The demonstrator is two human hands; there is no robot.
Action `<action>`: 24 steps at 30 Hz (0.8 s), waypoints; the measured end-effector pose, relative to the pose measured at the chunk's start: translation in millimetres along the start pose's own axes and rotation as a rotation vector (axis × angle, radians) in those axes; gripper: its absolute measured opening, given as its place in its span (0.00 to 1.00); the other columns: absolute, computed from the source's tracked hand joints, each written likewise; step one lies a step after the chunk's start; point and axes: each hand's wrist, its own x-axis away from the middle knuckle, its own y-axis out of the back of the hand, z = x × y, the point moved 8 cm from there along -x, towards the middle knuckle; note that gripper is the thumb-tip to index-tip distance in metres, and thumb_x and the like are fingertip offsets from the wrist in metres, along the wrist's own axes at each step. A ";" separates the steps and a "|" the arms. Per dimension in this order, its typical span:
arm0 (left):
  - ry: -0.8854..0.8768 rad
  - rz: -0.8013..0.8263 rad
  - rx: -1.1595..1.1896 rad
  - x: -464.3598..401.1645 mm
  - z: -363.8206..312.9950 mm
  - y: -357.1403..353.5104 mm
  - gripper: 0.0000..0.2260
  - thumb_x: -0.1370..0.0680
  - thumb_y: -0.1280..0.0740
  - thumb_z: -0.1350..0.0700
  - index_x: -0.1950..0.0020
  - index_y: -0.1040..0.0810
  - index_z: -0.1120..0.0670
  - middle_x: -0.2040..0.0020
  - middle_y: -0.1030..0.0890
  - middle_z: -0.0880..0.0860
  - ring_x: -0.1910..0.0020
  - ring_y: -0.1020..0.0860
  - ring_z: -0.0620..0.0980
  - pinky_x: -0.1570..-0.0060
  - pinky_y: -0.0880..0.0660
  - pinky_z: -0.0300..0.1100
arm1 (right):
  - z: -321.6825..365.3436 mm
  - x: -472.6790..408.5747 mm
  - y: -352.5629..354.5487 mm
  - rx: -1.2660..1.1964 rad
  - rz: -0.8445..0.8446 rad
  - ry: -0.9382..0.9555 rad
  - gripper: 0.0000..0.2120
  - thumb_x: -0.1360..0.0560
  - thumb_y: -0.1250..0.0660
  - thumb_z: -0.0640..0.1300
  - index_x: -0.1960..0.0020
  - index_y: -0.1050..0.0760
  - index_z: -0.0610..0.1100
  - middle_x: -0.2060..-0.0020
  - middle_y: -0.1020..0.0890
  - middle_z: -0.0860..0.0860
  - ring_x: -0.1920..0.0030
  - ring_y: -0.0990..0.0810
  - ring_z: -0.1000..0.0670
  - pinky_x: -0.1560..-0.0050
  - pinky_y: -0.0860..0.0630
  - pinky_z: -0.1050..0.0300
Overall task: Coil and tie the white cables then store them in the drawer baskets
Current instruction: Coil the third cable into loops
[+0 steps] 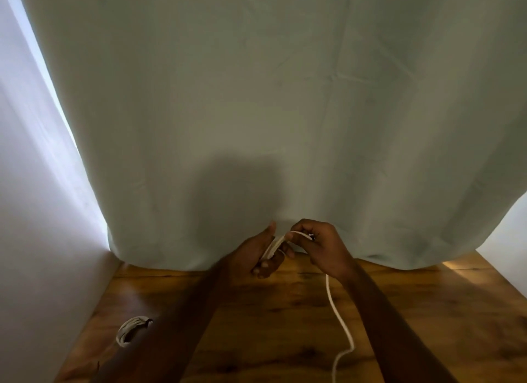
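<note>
My left hand (261,253) grips the coil (274,247) steady while my right hand (319,244) pinches the white cable (340,320) to wrap another loop.

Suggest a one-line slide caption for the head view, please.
Above a wooden table, left hand grips coiled white cable while right hand feeds more; a tied bundle lies aside.

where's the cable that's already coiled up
In the head view the coiled cable lies on the wooden table at lower left, near the white wall and just outside the left forearm.
</note>
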 end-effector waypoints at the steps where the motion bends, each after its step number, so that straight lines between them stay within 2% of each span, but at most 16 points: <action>1: -0.003 0.010 -0.003 1.3 0.0 0.0 0.31 0.18 0.53 0.37 0.52 0.23 0.61 0.77 0.36 0.49 0.83 0.42 0.43 0.80 0.42 0.35 | -4.1 1.5 -1.3 -0.011 0.007 -0.021 0.07 0.21 0.31 0.42 0.55 0.17 0.44 0.64 0.18 0.56 0.67 0.22 0.59 0.68 0.32 0.71; 3: -0.025 0.022 -0.029 5.4 -2.3 -2.1 0.25 0.20 0.44 0.40 0.55 0.22 0.60 0.77 0.38 0.49 0.82 0.43 0.43 0.79 0.47 0.37 | -12.6 4.5 -4.6 -0.034 0.025 -0.053 0.08 0.19 0.34 0.42 0.52 0.17 0.43 0.61 0.17 0.53 0.69 0.21 0.59 0.70 0.31 0.72; 6: -0.034 0.074 0.049 8.5 -2.8 -6.8 0.22 0.21 0.41 0.42 0.55 0.21 0.61 0.78 0.39 0.48 0.82 0.43 0.43 0.78 0.49 0.40 | -19.8 8.1 -12.0 -0.013 0.071 -0.051 0.11 0.17 0.39 0.47 0.49 0.17 0.48 0.58 0.16 0.53 0.70 0.20 0.46 0.71 0.24 0.55; 7: -0.023 0.092 0.099 8.2 -1.2 -7.8 0.22 0.21 0.41 0.42 0.54 0.20 0.61 0.79 0.39 0.47 0.82 0.43 0.43 0.78 0.49 0.41 | -19.3 8.8 -13.4 0.002 0.076 -0.032 0.11 0.16 0.39 0.47 0.48 0.18 0.48 0.58 0.16 0.55 0.67 0.19 0.47 0.67 0.23 0.54; 8: -0.008 0.112 0.153 7.6 0.8 -9.6 0.23 0.21 0.41 0.41 0.53 0.20 0.61 0.79 0.39 0.47 0.82 0.43 0.42 0.77 0.48 0.41 | -17.8 9.0 -13.7 0.013 0.071 -0.010 0.11 0.16 0.40 0.45 0.48 0.18 0.47 0.60 0.17 0.57 0.65 0.19 0.53 0.62 0.24 0.58; 10: 0.007 0.144 0.256 7.3 5.7 -13.0 0.26 0.21 0.43 0.39 0.50 0.20 0.62 0.80 0.39 0.47 0.83 0.43 0.42 0.78 0.47 0.39 | -15.2 8.1 -13.8 0.042 0.063 0.017 0.11 0.16 0.40 0.44 0.49 0.19 0.47 0.61 0.18 0.58 0.61 0.19 0.56 0.58 0.26 0.62; 13: -0.072 0.127 0.287 7.7 4.5 -15.4 0.24 0.21 0.36 0.42 0.46 0.20 0.65 0.79 0.39 0.47 0.82 0.44 0.42 0.78 0.47 0.38 | -17.0 8.3 -16.8 0.105 0.085 0.009 0.10 0.16 0.41 0.47 0.48 0.20 0.51 0.60 0.17 0.57 0.59 0.18 0.54 0.57 0.23 0.56; 15: -0.135 0.097 0.265 7.3 0.0 -17.6 0.21 0.21 0.33 0.50 0.40 0.23 0.68 0.78 0.38 0.47 0.82 0.43 0.42 0.79 0.45 0.37 | -19.5 12.0 -19.4 0.097 0.104 -0.020 0.10 0.16 0.41 0.45 0.46 0.21 0.51 0.60 0.17 0.57 0.61 0.18 0.56 0.63 0.23 0.60; 17: -0.156 0.066 0.310 6.6 -2.1 -19.9 0.20 0.20 0.37 0.55 0.35 0.27 0.70 0.79 0.36 0.48 0.83 0.41 0.42 0.79 0.43 0.37 | -23.8 16.5 -21.0 0.110 0.141 -0.080 0.11 0.15 0.44 0.42 0.42 0.23 0.49 0.60 0.17 0.53 0.67 0.20 0.59 0.69 0.27 0.68; 20: -0.217 -0.011 0.454 7.3 -9.3 -18.1 0.20 0.19 0.40 0.57 0.33 0.29 0.69 0.77 0.30 0.50 0.83 0.37 0.41 0.79 0.42 0.37 | -37.8 23.8 -32.2 0.198 0.267 -0.199 0.12 0.15 0.46 0.45 0.38 0.26 0.51 0.62 0.18 0.48 0.75 0.24 0.58 0.74 0.28 0.65; 22: -0.266 -0.098 0.510 5.2 -16.2 -13.6 0.19 0.18 0.42 0.56 0.33 0.28 0.68 0.76 0.28 0.51 0.84 0.34 0.42 0.79 0.38 0.36 | -42.5 27.4 -39.8 0.278 0.319 -0.199 0.12 0.15 0.45 0.44 0.37 0.26 0.50 0.64 0.20 0.54 0.72 0.23 0.60 0.68 0.27 0.65; 24: -0.290 -0.185 0.597 2.3 -21.6 -8.3 0.19 0.18 0.43 0.55 0.34 0.27 0.67 0.72 0.23 0.53 0.81 0.29 0.44 0.77 0.31 0.35 | -42.5 29.2 -43.8 0.302 0.312 -0.174 0.12 0.15 0.44 0.43 0.36 0.25 0.49 0.65 0.22 0.58 0.67 0.23 0.60 0.60 0.25 0.60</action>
